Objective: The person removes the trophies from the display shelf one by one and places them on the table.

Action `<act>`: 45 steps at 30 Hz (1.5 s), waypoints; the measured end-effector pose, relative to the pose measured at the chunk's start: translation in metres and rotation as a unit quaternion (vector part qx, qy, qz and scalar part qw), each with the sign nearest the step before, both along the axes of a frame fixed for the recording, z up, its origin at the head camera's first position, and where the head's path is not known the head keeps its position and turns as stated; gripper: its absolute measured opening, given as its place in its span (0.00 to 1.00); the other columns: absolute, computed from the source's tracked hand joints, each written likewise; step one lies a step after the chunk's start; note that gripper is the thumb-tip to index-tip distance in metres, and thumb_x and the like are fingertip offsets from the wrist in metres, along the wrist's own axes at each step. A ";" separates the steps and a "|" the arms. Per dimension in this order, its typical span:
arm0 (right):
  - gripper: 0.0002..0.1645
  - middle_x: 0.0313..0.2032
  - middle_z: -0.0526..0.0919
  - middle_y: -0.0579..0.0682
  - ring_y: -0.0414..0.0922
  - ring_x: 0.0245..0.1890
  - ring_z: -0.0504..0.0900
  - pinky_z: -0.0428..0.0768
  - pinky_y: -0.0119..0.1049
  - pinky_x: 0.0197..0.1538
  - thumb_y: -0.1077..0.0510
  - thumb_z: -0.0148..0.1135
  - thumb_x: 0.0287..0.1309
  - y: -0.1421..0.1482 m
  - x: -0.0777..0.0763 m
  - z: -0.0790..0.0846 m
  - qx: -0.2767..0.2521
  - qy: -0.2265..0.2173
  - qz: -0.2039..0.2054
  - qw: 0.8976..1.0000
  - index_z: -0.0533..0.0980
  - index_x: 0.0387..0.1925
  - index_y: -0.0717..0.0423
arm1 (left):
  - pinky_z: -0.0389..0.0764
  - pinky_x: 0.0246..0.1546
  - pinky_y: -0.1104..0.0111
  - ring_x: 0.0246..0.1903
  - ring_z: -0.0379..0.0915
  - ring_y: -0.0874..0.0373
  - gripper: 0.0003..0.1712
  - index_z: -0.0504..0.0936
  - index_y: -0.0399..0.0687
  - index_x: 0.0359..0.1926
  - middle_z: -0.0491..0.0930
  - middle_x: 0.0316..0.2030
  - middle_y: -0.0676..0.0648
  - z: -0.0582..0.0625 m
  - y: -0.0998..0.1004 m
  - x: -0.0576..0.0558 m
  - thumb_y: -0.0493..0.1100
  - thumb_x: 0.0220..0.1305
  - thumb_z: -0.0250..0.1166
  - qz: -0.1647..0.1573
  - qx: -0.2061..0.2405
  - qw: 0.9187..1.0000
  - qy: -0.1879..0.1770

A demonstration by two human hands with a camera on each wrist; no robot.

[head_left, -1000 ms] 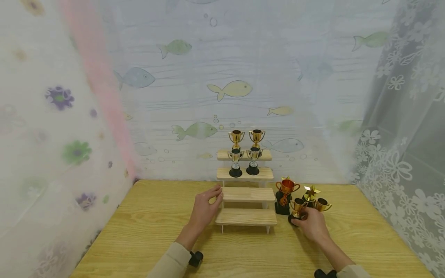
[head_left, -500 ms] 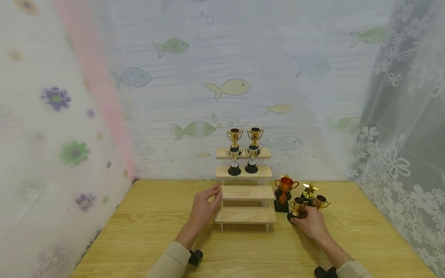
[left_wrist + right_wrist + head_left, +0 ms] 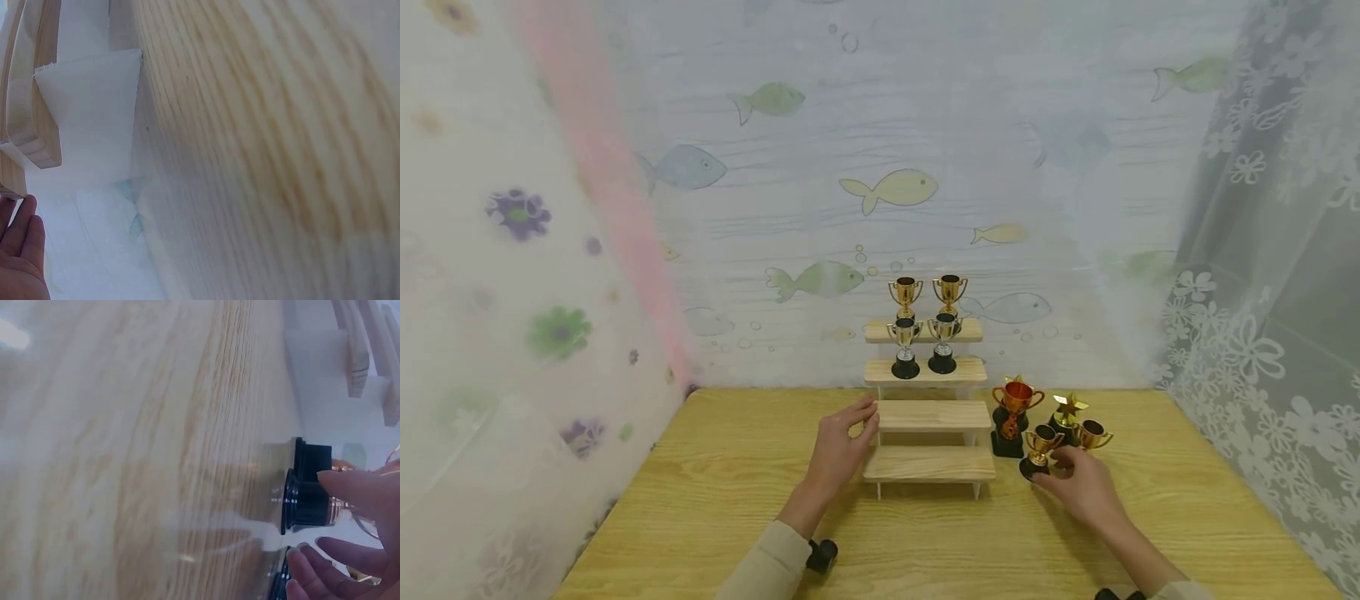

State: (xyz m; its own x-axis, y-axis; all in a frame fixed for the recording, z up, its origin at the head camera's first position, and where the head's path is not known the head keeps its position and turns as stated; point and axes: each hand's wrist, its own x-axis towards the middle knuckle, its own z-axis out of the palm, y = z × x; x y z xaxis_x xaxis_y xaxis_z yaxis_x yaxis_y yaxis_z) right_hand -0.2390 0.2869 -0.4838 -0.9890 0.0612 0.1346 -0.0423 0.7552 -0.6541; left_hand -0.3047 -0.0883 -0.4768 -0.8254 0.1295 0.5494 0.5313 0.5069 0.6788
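In the head view my left hand (image 3: 842, 446) rests its fingertips against the left end of a wooden step rack (image 3: 934, 414). Fairly straight fingers (image 3: 22, 228) touch a board's end in the left wrist view. My right hand (image 3: 1084, 487) is beside a small bronze-gold trophy cup (image 3: 1040, 446) standing upright on the table. Its thumb lies at the cup's black base (image 3: 312, 503), while the other fingers stand apart from the base. Right behind are a red-orange trophy (image 3: 1017, 408), a gold star trophy (image 3: 1067, 410) and another bronze-gold trophy cup (image 3: 1092, 435).
Two silver cups (image 3: 943, 333) stand on the rack's second step from the top. Two gold cups (image 3: 906, 292) are on the top step behind them. The wood-grain table (image 3: 737, 450) ends at a fish-print curtain (image 3: 820, 208).
The fingers of my right hand have loosened from the bronze-gold trophy cup, and the hand has drawn slightly right. My left hand stays at the rack; the head view has shifted a little.
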 end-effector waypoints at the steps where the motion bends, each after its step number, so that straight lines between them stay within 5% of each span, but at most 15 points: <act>1: 0.35 0.43 0.84 0.63 0.57 0.41 0.85 0.84 0.52 0.43 0.52 0.76 0.56 0.001 0.002 0.001 0.002 0.000 0.001 1.000 0.76 0.54 0.76 | 0.80 0.59 0.52 0.61 0.78 0.45 0.18 0.86 0.39 0.57 0.82 0.59 0.40 0.000 0.000 0.000 0.44 0.73 0.65 0.001 -0.001 1.000 0.000; 12: 0.28 0.44 0.85 0.59 0.50 0.40 0.83 0.84 0.48 0.43 0.52 0.73 0.60 0.004 0.018 0.015 0.010 -0.010 0.003 1.000 0.80 0.52 0.71 | 0.79 0.59 0.51 0.62 0.77 0.45 0.18 0.86 0.39 0.56 0.82 0.60 0.42 0.000 -0.001 0.001 0.45 0.74 0.65 -0.001 -0.008 1.000 0.000; 26: 0.30 0.49 0.86 0.62 0.57 0.46 0.84 0.84 0.51 0.45 0.49 0.74 0.60 -0.011 0.033 0.040 0.010 0.015 0.025 1.000 0.81 0.55 0.67 | 0.80 0.59 0.51 0.61 0.78 0.45 0.18 0.86 0.37 0.56 0.82 0.59 0.39 -0.001 -0.002 0.002 0.44 0.74 0.64 -0.004 -0.005 1.000 0.000; 45: 0.27 0.52 0.83 0.57 0.57 0.52 0.81 0.80 0.57 0.54 0.52 0.72 0.63 -0.055 0.013 0.076 -0.021 0.113 0.088 0.990 0.78 0.59 0.62 | 0.79 0.60 0.52 0.62 0.77 0.45 0.18 0.86 0.39 0.57 0.81 0.60 0.41 0.002 -0.001 0.002 0.45 0.74 0.64 -0.005 -0.001 1.000 -0.003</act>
State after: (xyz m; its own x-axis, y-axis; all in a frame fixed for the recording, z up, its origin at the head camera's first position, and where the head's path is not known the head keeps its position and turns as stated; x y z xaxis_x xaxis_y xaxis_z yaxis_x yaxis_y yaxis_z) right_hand -0.2259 0.2323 -0.4080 -0.9300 -0.0986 0.3540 -0.3186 0.6962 -0.6433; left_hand -0.3024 -0.0889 -0.4750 -0.8276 0.1379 0.5441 0.5317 0.5032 0.6812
